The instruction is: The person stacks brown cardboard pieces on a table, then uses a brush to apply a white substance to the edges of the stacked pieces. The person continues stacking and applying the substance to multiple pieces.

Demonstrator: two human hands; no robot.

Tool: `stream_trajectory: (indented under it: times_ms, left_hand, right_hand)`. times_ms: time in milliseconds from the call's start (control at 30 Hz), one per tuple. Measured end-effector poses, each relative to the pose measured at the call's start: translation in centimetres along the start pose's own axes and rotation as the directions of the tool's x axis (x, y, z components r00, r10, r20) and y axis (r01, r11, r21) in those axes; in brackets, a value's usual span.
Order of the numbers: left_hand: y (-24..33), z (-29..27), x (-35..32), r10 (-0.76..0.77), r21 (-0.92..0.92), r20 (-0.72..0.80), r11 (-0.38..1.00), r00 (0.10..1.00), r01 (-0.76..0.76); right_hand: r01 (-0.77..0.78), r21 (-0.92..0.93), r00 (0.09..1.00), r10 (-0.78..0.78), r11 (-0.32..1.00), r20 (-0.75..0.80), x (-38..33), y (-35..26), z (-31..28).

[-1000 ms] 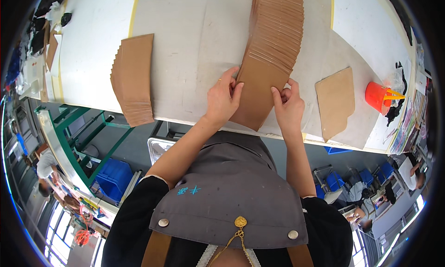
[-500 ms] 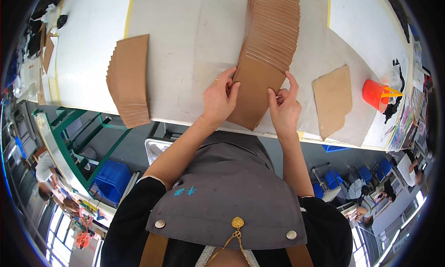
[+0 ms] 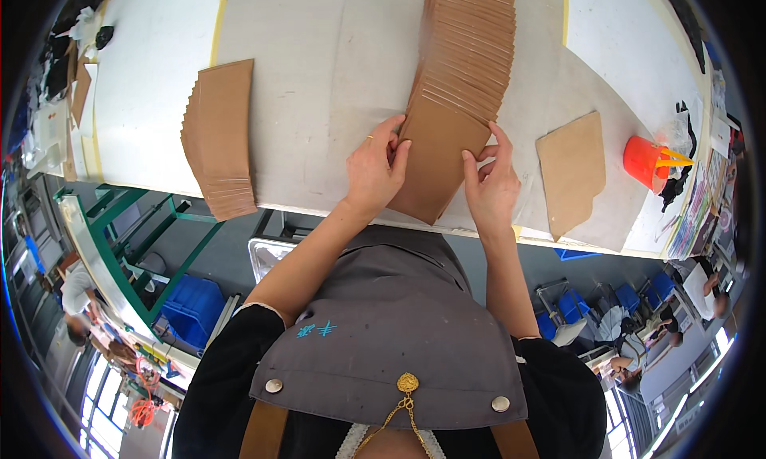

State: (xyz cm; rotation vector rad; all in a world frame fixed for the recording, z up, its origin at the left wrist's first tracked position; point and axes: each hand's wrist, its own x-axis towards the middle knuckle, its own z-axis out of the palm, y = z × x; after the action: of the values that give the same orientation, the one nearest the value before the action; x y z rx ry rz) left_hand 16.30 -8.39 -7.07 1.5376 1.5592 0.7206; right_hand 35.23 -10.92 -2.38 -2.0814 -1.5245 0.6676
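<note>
A long row of overlapping brown leather-like panels (image 3: 469,56) runs away from me along the table, fanned like steps. Its nearest brown leather-like panel (image 3: 437,156) lies fully exposed, with one corner close to the table's front edge. At this panel's left edge, my left hand (image 3: 372,170) pinches the side, thumb on top and fingers curled at the rim. Opposite it, my right hand (image 3: 492,186) holds the right edge between thumb and bent fingers. The fingertips under the edges are partly hidden.
A smaller fanned stack of brown panels (image 3: 223,132) lies on the left of the table (image 3: 303,100). To the right are a light brown template-like sheet (image 3: 573,172) and an orange cup (image 3: 643,162) with yellow handles. Blue crates (image 3: 191,309) stand below left; people work in the background.
Both hands stay at the panel's edges, with the right thumb and fingers shifting very slightly. The whole view has drifted a little; nothing else visibly moved on the table.
</note>
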Motion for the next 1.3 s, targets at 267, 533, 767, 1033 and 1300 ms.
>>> stream_trajectory:
  times_ms: [267,533,767,1033,1300]
  left_hand:
    - [0.0,0.1,0.0,0.004,0.006,-0.019,1.0,1.0,-0.004]
    - [0.1,0.0,-0.1,-0.013,-0.015,-0.012,1.0,1.0,0.013]
    - [0.3,0.1,-0.2,0.014,0.028,0.016,0.999,1.0,-0.015]
    - [-4.1,-11.2,-0.5,0.231,0.397,-0.426,0.917,0.875,-0.049]
    - [-11.4,-20.3,-1.6,-0.073,0.378,-0.562,0.863,0.824,0.335]
  right_hand:
    - [-0.01,0.032,0.998,0.012,0.999,-0.066,1.0,0.5,0.0]
    - [-0.003,0.065,0.998,0.008,0.998,-0.069,1.4,0.7,0.4]
    - [-0.054,0.06,0.993,0.059,0.997,-0.098,1.5,-0.8,0.0]
    - [-0.335,0.643,0.865,-0.046,0.689,0.5,3.1,-7.9,10.2]
    - [0.06,0.449,0.881,-0.259,0.892,0.397,6.4,-19.6,24.3]
